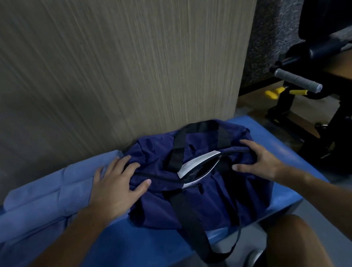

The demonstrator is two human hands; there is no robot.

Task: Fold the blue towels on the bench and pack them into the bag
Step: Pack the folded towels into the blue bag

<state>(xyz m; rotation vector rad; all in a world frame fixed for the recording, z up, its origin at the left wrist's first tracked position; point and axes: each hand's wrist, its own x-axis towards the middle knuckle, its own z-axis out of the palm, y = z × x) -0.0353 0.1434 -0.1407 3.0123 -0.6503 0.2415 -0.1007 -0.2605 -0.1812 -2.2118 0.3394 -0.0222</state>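
A navy bag [207,199] with black straps lies on the blue bench [119,254], its zip partly apart with a white label showing at the gap. My left hand [114,187] rests flat on the bag's left end, fingers spread. My right hand [258,160] pinches the bag's fabric at the right end of the zip. Light blue towels [44,201] lie in soft folds on the bench, left of the bag and partly under my left wrist.
A wood-grain panel [115,62] stands right behind the bench. Black exercise equipment [323,94] with a grey handle and yellow knobs sits to the right. My knee [292,246] is at the bench's front edge.
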